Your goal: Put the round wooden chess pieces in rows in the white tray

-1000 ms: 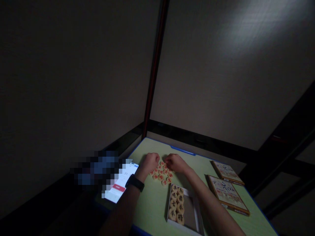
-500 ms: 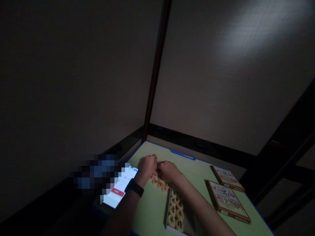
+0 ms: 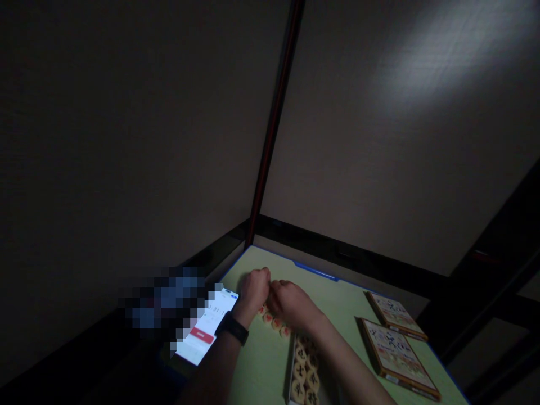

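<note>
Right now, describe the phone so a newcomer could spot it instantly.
Start at the green table and go to its left edge, just outside the left hand and its black wristband. The phone lies flat there. It is the only glowing thing: a white screen with a red bar, unlike the two printed boxes at right.

Single head view, looking forward and down, table (image 3: 337, 304) low in frame

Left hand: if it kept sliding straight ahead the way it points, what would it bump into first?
Probably nothing on the table: past the left hand lies bare green tabletop, then its blue far edge. Depth is hard to judge in this dim view.
</note>
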Action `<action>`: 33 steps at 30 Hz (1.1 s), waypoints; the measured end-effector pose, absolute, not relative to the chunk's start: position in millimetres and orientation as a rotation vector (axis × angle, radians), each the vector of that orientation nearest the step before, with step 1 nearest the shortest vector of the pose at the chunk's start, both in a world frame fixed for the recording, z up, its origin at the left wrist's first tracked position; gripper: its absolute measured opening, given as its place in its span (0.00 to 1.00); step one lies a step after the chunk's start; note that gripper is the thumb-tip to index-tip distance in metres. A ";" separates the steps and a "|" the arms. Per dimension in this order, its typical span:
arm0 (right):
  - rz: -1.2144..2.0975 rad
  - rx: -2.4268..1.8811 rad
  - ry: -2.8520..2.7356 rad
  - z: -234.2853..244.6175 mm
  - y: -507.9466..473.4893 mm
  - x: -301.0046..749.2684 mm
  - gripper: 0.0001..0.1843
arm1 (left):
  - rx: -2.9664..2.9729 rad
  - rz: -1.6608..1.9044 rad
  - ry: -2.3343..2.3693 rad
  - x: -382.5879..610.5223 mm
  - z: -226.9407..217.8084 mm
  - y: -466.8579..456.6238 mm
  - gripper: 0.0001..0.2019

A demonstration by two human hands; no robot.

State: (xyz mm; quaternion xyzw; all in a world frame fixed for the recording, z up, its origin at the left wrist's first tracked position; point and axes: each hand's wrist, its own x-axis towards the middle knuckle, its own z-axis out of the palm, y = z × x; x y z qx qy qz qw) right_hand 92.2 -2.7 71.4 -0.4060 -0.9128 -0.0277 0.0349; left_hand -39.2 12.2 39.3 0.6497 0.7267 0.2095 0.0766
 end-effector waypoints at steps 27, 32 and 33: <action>0.369 -1.073 -2.564 88.7 -35.3 151.8 0.10 | 2.007 0.561 2.137 -37.0 32.5 12.4 0.16; 0.513 -1.141 -2.460 85.6 -55.3 208.5 0.12 | 2.140 0.515 2.078 -26.8 33.8 8.7 0.17; 0.530 -1.164 -2.447 82.0 -59.6 214.8 0.12 | 2.171 0.517 2.057 -23.9 34.4 7.4 0.17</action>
